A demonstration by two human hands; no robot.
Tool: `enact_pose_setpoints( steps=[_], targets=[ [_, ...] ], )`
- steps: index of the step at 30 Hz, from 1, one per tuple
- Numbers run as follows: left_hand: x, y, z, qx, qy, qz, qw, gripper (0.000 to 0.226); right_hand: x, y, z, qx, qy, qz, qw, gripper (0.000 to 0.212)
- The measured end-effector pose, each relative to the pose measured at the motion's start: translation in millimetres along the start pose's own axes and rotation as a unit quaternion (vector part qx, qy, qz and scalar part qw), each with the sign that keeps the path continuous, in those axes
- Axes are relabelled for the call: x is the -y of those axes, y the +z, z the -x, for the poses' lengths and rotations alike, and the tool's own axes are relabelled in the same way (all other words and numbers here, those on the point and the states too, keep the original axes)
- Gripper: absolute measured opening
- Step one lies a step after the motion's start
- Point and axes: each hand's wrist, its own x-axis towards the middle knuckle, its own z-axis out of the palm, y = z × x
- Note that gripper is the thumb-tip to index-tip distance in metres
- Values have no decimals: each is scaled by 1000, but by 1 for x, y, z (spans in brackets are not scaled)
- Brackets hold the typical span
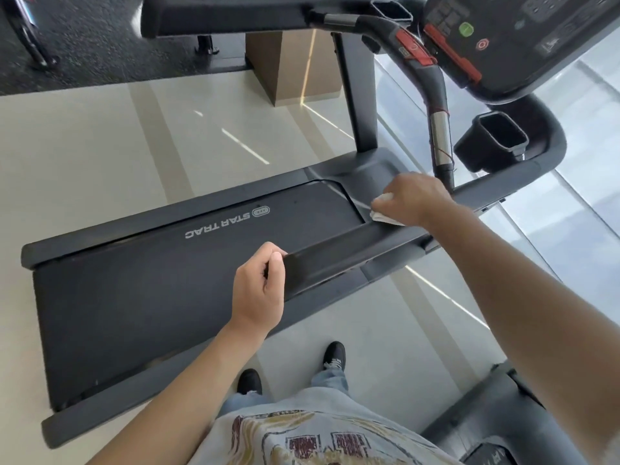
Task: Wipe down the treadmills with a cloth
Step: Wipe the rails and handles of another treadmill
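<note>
Our right hand [411,201] pinches a white cloth [385,214] against the treadmill [151,286] deck near the base of its upright, while our left hand [260,286] curls round the end of the near handrail [335,260]. We stand on pale glossy tile [100,146] that gives way to dark speckled flooring [84,38] farther off. We count one cloth, two cup holders [493,142], one console [523,38], and parts of two more machines, at the lower right corner [503,421] and the top edge [228,15].
</note>
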Motion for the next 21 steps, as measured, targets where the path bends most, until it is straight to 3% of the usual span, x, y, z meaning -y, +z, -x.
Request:
enact_pose_setpoints(
  steps=[7,10,16,21],
  targets=[
    [4,2,1,-30,8,4,1000,41,125,11,39,70,-146,-51,985,37],
    [3,3,0,-34,6,4,999,41,140,15,44,69,-180,-62,979,40],
    [-22,-2,-5,32,-17,-77,996,31,59,6,9,80,-121,-62,988,42],
    [-60,17,-30,147,-23,-242,959,29,-45,4,-15,-22,-69,-65,995,43]
  ],
)
